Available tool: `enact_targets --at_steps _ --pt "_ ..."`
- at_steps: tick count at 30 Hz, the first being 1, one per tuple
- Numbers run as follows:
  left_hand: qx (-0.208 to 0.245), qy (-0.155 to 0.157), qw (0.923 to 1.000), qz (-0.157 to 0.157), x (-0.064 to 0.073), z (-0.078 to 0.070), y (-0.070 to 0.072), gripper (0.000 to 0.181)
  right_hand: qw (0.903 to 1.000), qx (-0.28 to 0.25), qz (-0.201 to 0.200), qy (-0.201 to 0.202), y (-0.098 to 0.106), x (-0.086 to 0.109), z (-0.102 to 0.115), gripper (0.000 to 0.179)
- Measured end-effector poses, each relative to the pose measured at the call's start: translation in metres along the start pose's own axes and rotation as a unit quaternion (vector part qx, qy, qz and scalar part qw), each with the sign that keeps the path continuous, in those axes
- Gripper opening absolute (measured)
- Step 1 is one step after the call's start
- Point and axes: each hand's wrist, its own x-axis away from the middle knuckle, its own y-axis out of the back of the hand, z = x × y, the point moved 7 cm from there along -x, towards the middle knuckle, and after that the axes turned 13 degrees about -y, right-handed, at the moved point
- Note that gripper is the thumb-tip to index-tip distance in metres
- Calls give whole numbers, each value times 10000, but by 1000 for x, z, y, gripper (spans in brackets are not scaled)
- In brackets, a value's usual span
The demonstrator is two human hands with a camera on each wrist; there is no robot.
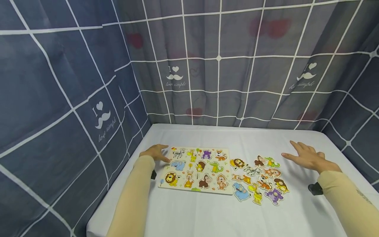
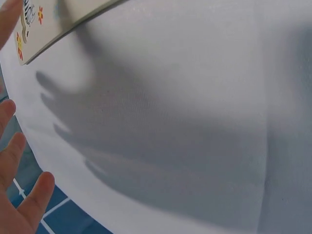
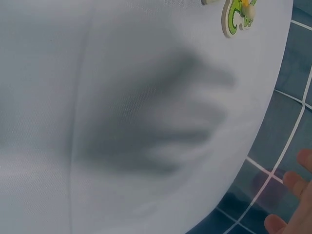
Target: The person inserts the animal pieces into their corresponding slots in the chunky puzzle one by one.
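A pale puzzle board (image 1: pixel 210 191) printed with animals lies left of the middle of the white table. My left hand (image 1: pixel 154 152) is at its upper left edge with fingers spread, holding nothing; the left wrist view shows the fingers apart and a board corner (image 2: pixel 30 48). Loose animal pieces lie grouped beside the board's right edge, among them a lion (image 1: pixel 237 163), a blue elephant (image 1: pixel 241 192), a giraffe (image 1: pixel 256 193) and a purple animal (image 1: pixel 275 196). Nearest my right hand (image 1: pixel 308 157) is the green crocodile piece (image 1: pixel 271 162). That hand hovers right of the pieces, fingers extended, nothing in it.
White cloth covers the table (image 1: pixel 207 217). Dark curtains (image 1: pixel 201 75) with white grid lines stand behind it and along both sides. Both hands cast shadows on the cloth. A small black device (image 1: pixel 315 189) is worn at the right wrist.
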Motion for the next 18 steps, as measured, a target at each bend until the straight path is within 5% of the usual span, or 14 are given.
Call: enact_targets --at_steps 18 --pt "42 573 9983 27 2 9 -12 94 9999 33 125 100 -9 -3 5 98"
